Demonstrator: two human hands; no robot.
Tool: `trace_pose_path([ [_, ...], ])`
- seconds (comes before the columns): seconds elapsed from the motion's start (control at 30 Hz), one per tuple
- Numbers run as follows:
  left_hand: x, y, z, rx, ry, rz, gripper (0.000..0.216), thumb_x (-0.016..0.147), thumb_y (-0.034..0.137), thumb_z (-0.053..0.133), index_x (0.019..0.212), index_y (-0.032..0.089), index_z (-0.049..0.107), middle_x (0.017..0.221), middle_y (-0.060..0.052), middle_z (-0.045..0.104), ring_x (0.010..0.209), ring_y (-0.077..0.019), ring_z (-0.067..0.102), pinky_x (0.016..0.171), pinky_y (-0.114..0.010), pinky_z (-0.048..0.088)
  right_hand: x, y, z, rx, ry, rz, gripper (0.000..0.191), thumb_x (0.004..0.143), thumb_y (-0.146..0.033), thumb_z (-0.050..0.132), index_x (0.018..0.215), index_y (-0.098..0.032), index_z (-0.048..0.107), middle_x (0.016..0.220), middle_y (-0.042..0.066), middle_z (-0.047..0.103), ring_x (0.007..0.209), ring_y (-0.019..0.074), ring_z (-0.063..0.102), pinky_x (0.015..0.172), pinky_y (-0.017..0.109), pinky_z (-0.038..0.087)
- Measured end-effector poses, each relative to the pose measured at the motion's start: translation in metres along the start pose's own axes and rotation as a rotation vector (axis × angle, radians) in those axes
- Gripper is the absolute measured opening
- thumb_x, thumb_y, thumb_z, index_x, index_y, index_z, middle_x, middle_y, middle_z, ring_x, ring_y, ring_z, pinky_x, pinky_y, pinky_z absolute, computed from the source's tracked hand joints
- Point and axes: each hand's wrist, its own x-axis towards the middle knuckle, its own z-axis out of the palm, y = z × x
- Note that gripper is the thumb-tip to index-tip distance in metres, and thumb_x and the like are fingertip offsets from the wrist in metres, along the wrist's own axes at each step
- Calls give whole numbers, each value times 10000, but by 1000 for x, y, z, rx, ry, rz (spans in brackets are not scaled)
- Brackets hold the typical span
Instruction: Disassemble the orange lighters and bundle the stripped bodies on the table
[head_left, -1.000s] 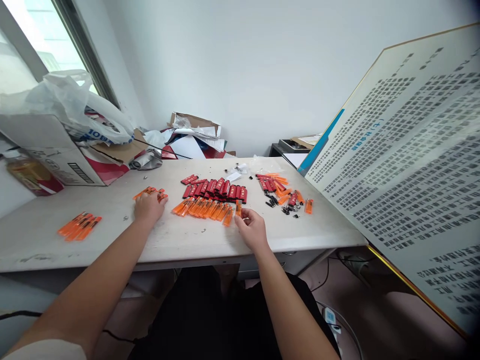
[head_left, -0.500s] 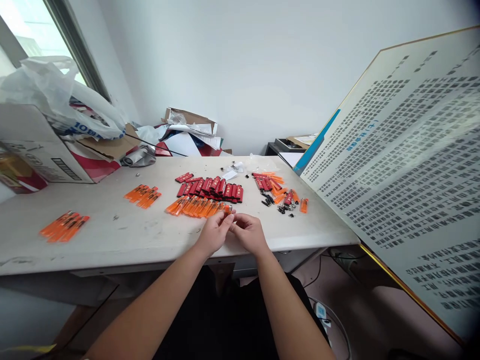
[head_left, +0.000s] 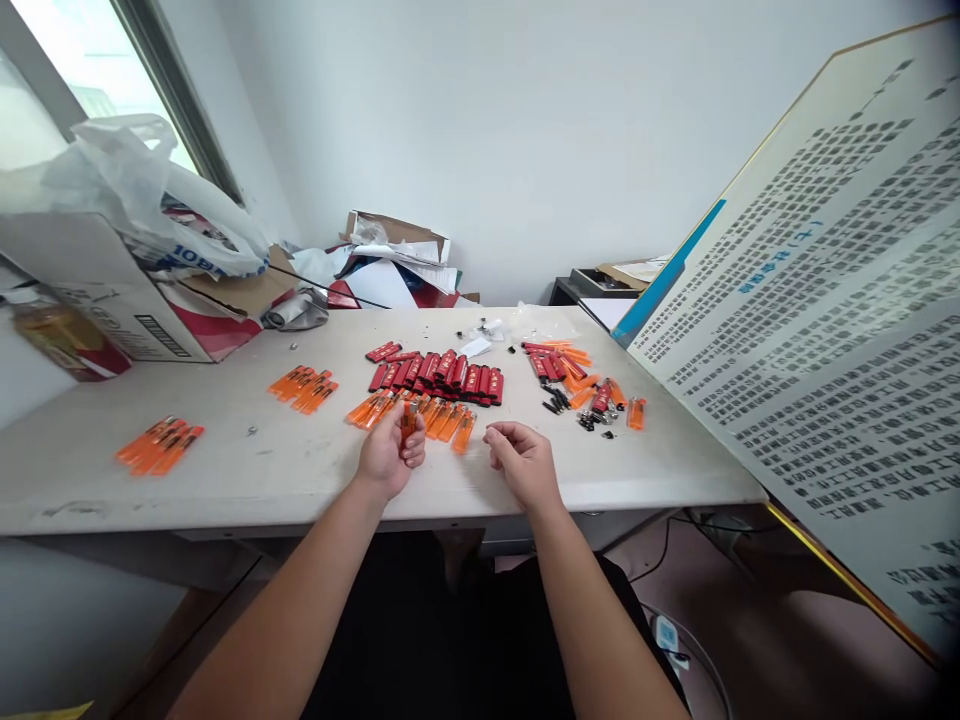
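Note:
An orange lighter (head_left: pixel 408 420) stands upright in my left hand (head_left: pixel 386 455), its metal top pointing up and my fingers wrapped round its body. My right hand (head_left: pixel 525 462) is apart from it, thumb and index finger pinched together; whatever they hold, if anything, is too small to make out. Between the hands and just behind them lies a row of orange lighters (head_left: pixel 444 420), one at its right end sticking out toward me. Behind that row is a heap of red lighters (head_left: pixel 450 370) with black ends.
Two groups of orange lighters (head_left: pixel 304 388) lie to the left. On the right are mixed lighters, black parts (head_left: pixel 555 402) and small metal pieces (head_left: pixel 598 418). A large printed board (head_left: pixel 795 330) leans along the right edge. A carton (head_left: pixel 97 285) and plastic bag (head_left: pixel 202 225) stand back left.
My hands were together at the orange row; now they are apart, the left drawn leftward with the lighter upright, the right to the right. The view has turned slightly left.

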Motion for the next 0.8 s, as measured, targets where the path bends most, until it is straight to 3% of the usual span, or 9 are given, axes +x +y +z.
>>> trace_pose_path([
  [0.3, 1, 4, -1, -11, -49, -15, 413, 821, 500, 509, 592, 156, 517, 462, 46, 309, 374, -60, 237, 363, -177, 196, -2, -1, 1, -34, 5, -7, 338, 730, -478, 697, 807, -149, 672, 586, -8, 579, 476, 77, 474, 482, 219, 422],
  [0.8, 3, 6, 0, 15, 53, -69, 396, 840, 428, 380, 548, 173, 462, 436, 53, 261, 347, -66, 186, 340, -180, 146, -2, -2, 1, -57, 22, -9, 352, 719, -490, 701, 802, -149, 674, 575, -9, 583, 476, 81, 484, 487, 222, 423],
])
